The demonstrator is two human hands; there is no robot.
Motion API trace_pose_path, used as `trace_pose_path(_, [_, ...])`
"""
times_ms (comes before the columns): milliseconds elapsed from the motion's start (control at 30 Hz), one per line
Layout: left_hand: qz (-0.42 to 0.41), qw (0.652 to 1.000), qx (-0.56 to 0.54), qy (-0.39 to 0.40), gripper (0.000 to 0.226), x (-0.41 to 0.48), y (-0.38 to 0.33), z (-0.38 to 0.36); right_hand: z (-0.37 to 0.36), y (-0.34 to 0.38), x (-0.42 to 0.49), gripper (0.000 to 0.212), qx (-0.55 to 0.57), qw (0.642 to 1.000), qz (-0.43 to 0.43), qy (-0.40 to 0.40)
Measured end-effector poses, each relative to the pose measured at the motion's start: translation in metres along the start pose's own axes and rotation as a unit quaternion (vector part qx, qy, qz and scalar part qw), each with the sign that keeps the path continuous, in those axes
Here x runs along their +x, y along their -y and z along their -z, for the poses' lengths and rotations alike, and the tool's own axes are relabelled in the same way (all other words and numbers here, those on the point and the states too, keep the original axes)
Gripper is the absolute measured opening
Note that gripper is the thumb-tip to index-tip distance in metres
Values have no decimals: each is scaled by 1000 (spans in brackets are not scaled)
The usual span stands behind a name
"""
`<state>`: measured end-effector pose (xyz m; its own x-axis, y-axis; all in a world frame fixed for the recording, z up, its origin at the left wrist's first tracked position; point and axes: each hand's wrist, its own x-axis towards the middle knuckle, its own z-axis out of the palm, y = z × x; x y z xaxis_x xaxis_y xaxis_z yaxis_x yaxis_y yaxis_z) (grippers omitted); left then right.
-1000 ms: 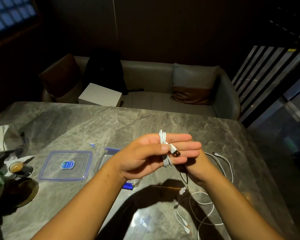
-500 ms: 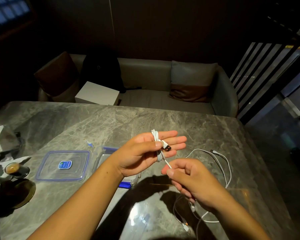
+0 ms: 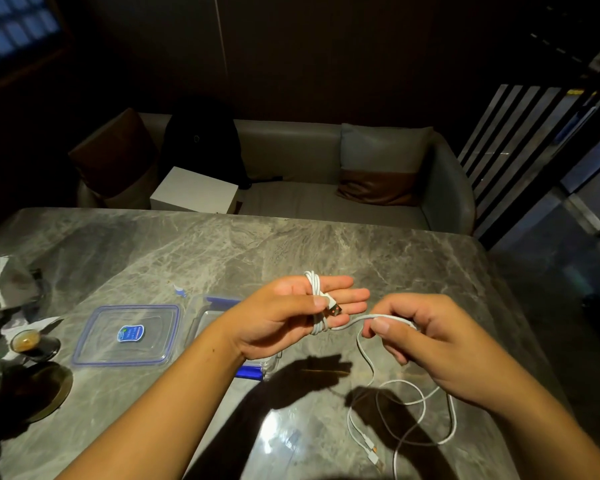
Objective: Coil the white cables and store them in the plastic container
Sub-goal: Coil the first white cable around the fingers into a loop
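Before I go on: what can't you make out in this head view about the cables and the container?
- Plastic container: mostly hidden behind the left hand; contents unseen.
- Cable inside the right hand: covered by curled fingers.
- Loose cables: number unclear, tangled in shadow.
- Lid label: too small to read.

Dim lounge or home sitting area: grey sofa [image 3: 291, 157] with cushions [image 3: 381, 164], marble table [image 3: 257, 251], coffee glass [image 3: 25, 341], dark panelled walls.

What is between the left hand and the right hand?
In the head view, one taut stretch of white cable runs from the coil on the left hand to the right hand; nothing else.
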<state>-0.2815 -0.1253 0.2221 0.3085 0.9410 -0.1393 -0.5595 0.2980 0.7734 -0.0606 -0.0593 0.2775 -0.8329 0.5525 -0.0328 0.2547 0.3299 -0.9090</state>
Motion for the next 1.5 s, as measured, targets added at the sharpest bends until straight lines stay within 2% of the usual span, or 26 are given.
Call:
trace_pose_path(300, [26,999,20,-2,52,1,2,-3,6,8,12,28,-1,1000,16,15])
trace_pose_path(400, [30,998,47,32,49,2,5,-4,8,6,19,23,2,1000,11,3])
trace_pose_path(667, [37,997,39,63,33,2,20,-16,-1,-3,46,22,-89,995,7,34])
trace_pose_path(767, [38,998,37,43,28,1,22,-15,-3,2,52,21,-133,989,22,51])
trace_pose_path(967, [38,993,107,39,22,2,20,-15,-6,3,60,19,-203,977,34,60])
trace_pose_path(1133, [30,994,93,42,28,2,19,-17,-3,-5,60,18,-127,990,13,62])
trace_pose_path(1300, [32,996,82,32,43,2,18,-15,-1,-15,60,13,-98,994,20,38])
trace_pose_path(1500, [10,995,52,86,50,-1,16,-16,-1,-24,65,17,-23,999,39,-5])
